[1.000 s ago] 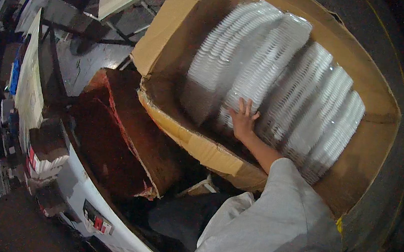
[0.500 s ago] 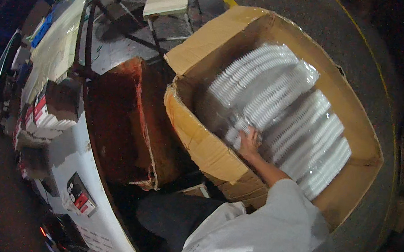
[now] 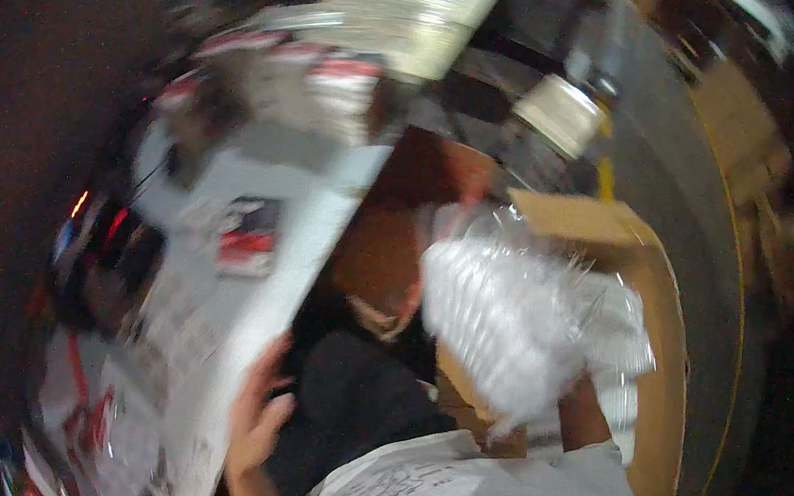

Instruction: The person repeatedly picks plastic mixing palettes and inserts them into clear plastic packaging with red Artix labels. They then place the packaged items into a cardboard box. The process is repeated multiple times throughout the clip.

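A clear plastic bag of stacked white ribbed pieces is raised at the near left side of the cardboard box. The exact kind of the pieces is too smeared to tell. My right hand is closed on this bag from its right side, with most fingers hidden behind it. My left hand is beside the near edge of the white table, thumb and fingers apart, holding nothing. More bagged white stacks lie inside the box.
On the table sit a black, red and white small box and a row of red-and-white packs. A brown open carton stands between table and cardboard box. Farther back are a pale-topped stool and another table.
My right hand has lifted a bag of white stacks out of the cardboard box toward the table. My left hand has come into view by the table edge. The view has turned left.
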A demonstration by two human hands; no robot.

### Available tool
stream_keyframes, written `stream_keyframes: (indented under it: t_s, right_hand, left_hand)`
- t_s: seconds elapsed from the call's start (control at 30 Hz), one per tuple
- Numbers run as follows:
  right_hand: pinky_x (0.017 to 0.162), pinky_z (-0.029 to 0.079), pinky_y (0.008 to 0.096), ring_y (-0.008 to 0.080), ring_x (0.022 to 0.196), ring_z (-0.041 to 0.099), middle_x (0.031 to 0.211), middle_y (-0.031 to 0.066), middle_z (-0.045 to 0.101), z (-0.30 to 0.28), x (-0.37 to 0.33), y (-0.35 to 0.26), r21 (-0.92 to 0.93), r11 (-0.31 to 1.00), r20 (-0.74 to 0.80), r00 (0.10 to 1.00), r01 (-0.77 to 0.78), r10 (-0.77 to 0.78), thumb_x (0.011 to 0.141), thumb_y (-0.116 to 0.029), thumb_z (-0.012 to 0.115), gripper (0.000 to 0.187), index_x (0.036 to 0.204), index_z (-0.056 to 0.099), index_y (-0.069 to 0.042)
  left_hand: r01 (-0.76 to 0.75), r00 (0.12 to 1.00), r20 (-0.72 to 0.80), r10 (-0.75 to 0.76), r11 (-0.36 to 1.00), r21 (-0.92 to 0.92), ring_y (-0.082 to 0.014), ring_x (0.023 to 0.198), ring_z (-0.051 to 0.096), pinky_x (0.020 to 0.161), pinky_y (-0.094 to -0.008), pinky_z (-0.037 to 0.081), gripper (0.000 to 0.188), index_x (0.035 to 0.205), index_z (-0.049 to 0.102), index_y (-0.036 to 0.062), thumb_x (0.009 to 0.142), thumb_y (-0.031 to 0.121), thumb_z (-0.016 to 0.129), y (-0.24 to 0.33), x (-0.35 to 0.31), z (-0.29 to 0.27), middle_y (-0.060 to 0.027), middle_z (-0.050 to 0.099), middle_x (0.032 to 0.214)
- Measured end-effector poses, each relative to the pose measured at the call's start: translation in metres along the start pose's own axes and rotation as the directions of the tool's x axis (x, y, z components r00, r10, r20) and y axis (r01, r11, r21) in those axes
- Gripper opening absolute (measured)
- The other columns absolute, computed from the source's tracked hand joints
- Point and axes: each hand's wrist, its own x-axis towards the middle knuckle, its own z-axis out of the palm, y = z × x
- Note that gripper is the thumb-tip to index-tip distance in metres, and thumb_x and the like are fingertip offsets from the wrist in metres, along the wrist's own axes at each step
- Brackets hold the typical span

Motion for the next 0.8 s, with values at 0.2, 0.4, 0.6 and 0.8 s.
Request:
stream_keyframes:
  t_s: [0.2, 0.4, 0.6, 0.8]
  right_hand:
    - [0.101, 0.032, 0.039, 0.0255, 0.118, 0.039, 0.126, 0.0162, 0.04, 0.196, 0.104, -0.032, 0.059, 0.991, 0.731, 0.671, 0.118, -0.124, 0.041, -0.033, 0.088, 0.106, 0.126, 0.037, 0.002]
    - [0.1, 0.033, 0.0378, 0.0213, 0.115, 0.042, 0.123, 0.0141, 0.045, 0.349, 0.115, -0.025, 0.282, 0.933, 0.948, 0.081, 0.225, -0.306, 0.04, -0.032, 0.09, 0.104, 0.124, 0.039, 0.002]
    - [0.078, 0.046, 0.0297, 0.0188, 0.09, 0.06, 0.097, 0.011, 0.064, 0.372, 0.144, -0.078, -0.133, 0.986, 0.967, 0.204, -0.097, 0.15, 0.061, -0.012, 0.079, 0.042, 0.098, 0.064, 0.001]
    - [0.087, 0.044, 0.0308, 0.0238, 0.101, 0.058, 0.108, 0.0128, 0.06, 0.389, 0.165, -0.107, -0.122, 0.952, 0.863, 0.504, 0.281, -0.038, 0.073, -0.007, 0.066, 0.032, 0.104, 0.061, 0.0]
  left_hand:
    - [0.007, 0.997, 0.071, 0.043, 0.807, -0.591, -0.0256, 0.129, 0.033, 0.101, -0.0383, 0.031, 0.069, 0.137, 0.03, 0.0035, 0.083, 0.036, 0.057, -0.061, -0.029, -0.001, -0.0119, 0.033, 0.141]
    - [-0.007, 0.909, -0.226, -0.351, 0.529, -0.848, -0.0262, 0.128, 0.033, 0.101, -0.0392, 0.031, 0.068, 0.137, 0.03, 0.0037, 0.084, 0.038, 0.054, -0.113, -0.123, -0.031, -0.0122, 0.032, 0.141]
    - [-0.207, 0.771, -0.268, -0.577, 0.171, -0.963, -0.0268, 0.128, 0.034, 0.102, -0.04, 0.03, 0.068, 0.138, 0.029, 0.0039, 0.085, 0.04, 0.051, -0.158, -0.169, -0.025, -0.0124, 0.032, 0.141]
    - [-0.34, 0.788, -0.245, -0.565, -0.066, -0.938, -0.0274, 0.128, 0.034, 0.103, -0.0409, 0.03, 0.068, 0.138, 0.028, 0.0041, 0.085, 0.042, 0.048, -0.187, -0.143, -0.022, -0.0126, 0.032, 0.141]
